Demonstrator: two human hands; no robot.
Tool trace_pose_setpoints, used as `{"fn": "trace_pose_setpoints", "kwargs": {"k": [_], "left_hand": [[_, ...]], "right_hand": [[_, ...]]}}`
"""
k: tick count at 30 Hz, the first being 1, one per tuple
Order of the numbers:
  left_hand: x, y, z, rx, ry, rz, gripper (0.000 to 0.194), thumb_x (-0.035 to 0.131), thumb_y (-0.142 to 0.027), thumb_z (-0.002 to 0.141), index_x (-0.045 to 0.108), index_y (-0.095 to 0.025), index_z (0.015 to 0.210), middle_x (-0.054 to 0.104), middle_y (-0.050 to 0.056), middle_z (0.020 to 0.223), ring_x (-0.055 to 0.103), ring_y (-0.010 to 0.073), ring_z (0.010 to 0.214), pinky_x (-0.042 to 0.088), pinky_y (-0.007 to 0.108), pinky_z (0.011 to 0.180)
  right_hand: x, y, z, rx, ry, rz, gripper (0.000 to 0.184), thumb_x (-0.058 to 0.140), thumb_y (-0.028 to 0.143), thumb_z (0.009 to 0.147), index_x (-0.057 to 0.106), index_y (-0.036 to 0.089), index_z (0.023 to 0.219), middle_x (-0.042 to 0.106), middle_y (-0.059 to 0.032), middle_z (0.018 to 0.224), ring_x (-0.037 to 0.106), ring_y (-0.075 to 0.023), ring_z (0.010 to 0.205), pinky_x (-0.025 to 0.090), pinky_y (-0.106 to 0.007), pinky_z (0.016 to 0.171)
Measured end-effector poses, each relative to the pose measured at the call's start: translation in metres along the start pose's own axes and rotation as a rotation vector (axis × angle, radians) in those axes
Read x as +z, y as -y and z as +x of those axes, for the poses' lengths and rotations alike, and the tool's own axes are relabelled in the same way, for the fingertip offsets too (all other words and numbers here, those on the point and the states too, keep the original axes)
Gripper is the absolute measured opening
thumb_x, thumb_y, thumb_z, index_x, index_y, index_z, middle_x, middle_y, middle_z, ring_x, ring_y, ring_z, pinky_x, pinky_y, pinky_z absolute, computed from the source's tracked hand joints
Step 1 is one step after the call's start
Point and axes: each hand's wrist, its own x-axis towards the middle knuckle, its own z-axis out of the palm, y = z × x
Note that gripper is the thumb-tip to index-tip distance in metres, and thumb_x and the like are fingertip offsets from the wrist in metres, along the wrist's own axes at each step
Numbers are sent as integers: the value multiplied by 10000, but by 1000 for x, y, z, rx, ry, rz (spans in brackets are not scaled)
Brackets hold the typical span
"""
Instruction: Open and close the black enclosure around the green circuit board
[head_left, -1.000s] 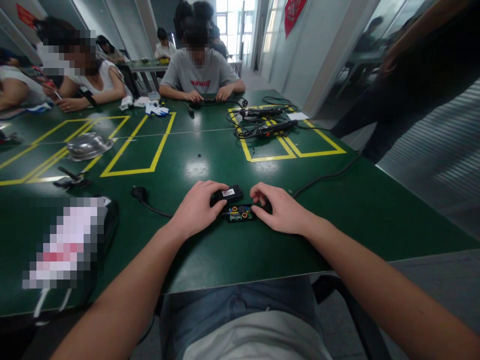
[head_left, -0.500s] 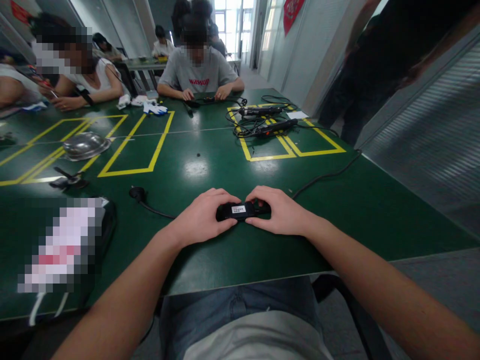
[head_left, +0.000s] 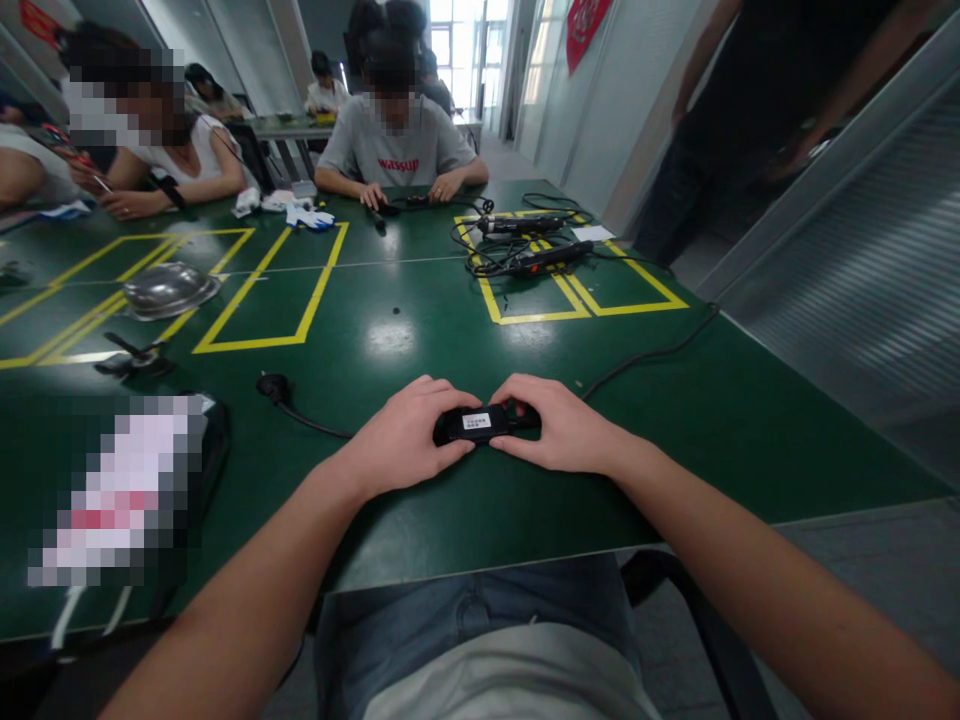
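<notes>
Case (head_left: 476,421), black, white-labelled: is lying at the front of the green desk (head_left: 450,525), between both hands. Left hand (head_left: 405,428): its grip is clamping the case's left part from near and far sides. Right hand (head_left: 562,428): its grip is clasping the right end likewise. Plug (head_left: 274,388), black: is lying left of the left hand, its cord (head_left: 315,428) running toward that hand. Bowl (head_left: 166,288), metal: is resting farther back, at left. Tools (head_left: 550,257), two: are lying across yellow tape (head_left: 546,318), back right.
</notes>
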Motion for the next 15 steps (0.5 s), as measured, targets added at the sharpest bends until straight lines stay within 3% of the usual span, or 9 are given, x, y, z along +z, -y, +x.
{"fn": "trace_pose_setpoints", "kwargs": {"k": [4, 9, 15], "left_hand": [[1, -1, 0, -8, 3, -19, 349, 796, -243, 925, 776, -223, 1273, 796, 67, 1117, 716, 275, 1070, 584, 446, 1013], [3, -1, -1, 6, -24, -63, 339, 787, -242, 932, 775, -235, 1270, 790, 85, 1269, 726, 281, 1150, 581, 464, 1069], [5, -2, 1, 2, -2, -41, 370, 799, -218, 934, 764, -218, 1303, 778, 87, 1221, 701, 280, 1146, 579, 455, 1069]], "right_hand": [[0, 0, -1, 14, 1, 6, 234, 850, 290, 891, 706, 221, 1062, 729, -41, 976, 664, -215, 836, 525, -344, 763], [1, 1, 0, 11, -3, 8, 216, 827, 293, 900, 702, 216, 1057, 712, -41, 965, 659, -212, 827, 523, -342, 752], [0, 3, 0, 27, -2, -2, 234, 843, 275, 870, 694, 222, 1042, 714, -40, 969, 658, -215, 826, 515, -337, 748]]}}
